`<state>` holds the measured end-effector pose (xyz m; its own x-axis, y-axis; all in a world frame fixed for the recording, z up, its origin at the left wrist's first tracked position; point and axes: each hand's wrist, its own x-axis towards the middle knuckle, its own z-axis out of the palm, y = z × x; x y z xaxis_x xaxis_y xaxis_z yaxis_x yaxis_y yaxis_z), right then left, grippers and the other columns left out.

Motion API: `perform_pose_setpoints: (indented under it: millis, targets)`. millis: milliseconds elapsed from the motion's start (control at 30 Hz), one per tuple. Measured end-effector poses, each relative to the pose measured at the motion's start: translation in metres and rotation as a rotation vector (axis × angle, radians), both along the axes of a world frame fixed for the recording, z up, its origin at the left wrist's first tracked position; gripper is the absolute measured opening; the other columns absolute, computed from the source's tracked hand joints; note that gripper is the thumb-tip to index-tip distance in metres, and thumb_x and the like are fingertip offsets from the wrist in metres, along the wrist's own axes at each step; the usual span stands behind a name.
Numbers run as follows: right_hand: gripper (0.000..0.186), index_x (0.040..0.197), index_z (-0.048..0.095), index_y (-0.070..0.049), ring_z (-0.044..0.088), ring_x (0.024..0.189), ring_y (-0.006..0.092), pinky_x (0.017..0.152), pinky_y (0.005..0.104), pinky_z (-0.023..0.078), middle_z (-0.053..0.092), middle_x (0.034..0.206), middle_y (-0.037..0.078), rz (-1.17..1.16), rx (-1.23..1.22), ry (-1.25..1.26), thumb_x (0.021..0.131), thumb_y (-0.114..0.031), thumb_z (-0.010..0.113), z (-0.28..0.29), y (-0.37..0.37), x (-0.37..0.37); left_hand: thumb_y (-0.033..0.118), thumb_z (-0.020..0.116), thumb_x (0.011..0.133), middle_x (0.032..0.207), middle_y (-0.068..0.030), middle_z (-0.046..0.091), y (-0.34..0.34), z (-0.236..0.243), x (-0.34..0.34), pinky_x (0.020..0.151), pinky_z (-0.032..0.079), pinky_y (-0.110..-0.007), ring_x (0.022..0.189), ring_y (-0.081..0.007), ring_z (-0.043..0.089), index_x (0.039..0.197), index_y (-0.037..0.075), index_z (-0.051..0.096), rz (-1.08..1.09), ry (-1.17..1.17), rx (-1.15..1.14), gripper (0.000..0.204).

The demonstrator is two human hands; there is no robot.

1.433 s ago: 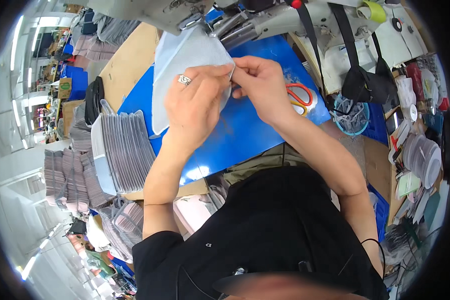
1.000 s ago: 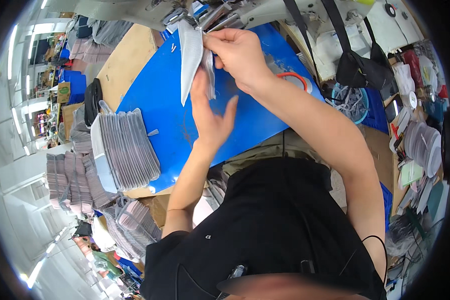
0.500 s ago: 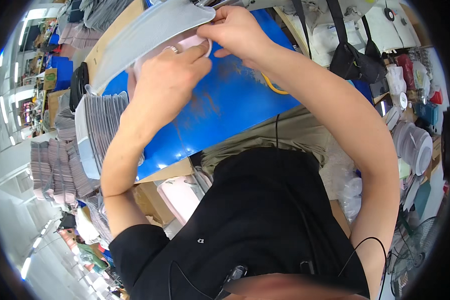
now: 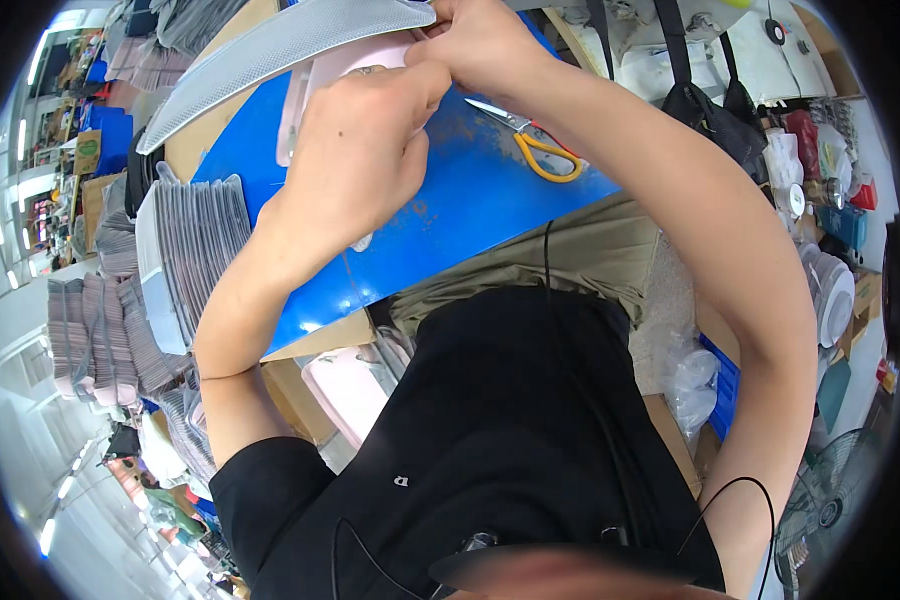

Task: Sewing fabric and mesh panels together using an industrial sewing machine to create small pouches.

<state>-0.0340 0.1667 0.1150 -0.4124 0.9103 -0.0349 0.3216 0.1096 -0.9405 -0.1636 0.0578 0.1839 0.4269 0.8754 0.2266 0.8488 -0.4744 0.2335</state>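
Note:
At the top of the view, a curved grey mesh piece [image 4: 230,62] with a pink layer [image 4: 300,115] below it lies over the blue board [image 4: 430,205]. My left hand [image 4: 360,140], ringed, has curled fingers on the pink layer, fingertips partly hidden. My right hand [image 4: 475,48] pinches the piece's right end. Orange-and-yellow scissors [image 4: 545,160] lie on the board just below my right hand, partly behind that forearm.
A stack of grey pieces [image 4: 195,250] stands left of the board, bundled stacks [image 4: 95,345] farther left. Black straps and a bag [image 4: 710,125] hang upper right. Shelves of mixed items, spools [image 4: 830,300] and a fan [image 4: 830,500] line the right.
The piece has turned from upright to lying sideways toward the upper left, showing its pink layer. Both hands have moved up; my left hand's fingers have curled onto it. More of the scissors shows.

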Motion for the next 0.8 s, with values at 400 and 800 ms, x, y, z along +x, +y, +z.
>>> perform_pose_setpoints:
  millis: [400,800]
  targets:
    - [0.032,0.119,0.071,0.001,0.063,0.074,0.0087,0.06,0.024,0.051,0.07,0.091,0.006,0.089,-0.359,0.532,0.088,-0.01,0.072,-0.024,-0.013,-0.001,0.015,0.076,0.087,0.105,-0.0055,0.063,0.002,0.029,-0.057,0.067,0.052,-0.039,0.075,-0.0255,0.063,0.142,0.025,0.06,0.025,0.511,0.299,0.059]
    - [0.035,0.125,0.07,0.004,0.063,0.066,0.0081,0.054,0.0205,0.048,0.072,0.092,0.008,0.01,-0.479,0.668,0.091,-0.004,0.071,-0.02,-0.025,0.0,-0.007,0.065,0.088,0.095,-0.0123,0.064,0.045,0.058,-0.096,0.061,0.056,-0.032,0.067,-0.0226,0.065,0.158,0.036,0.044,-0.278,0.892,0.095,0.084]
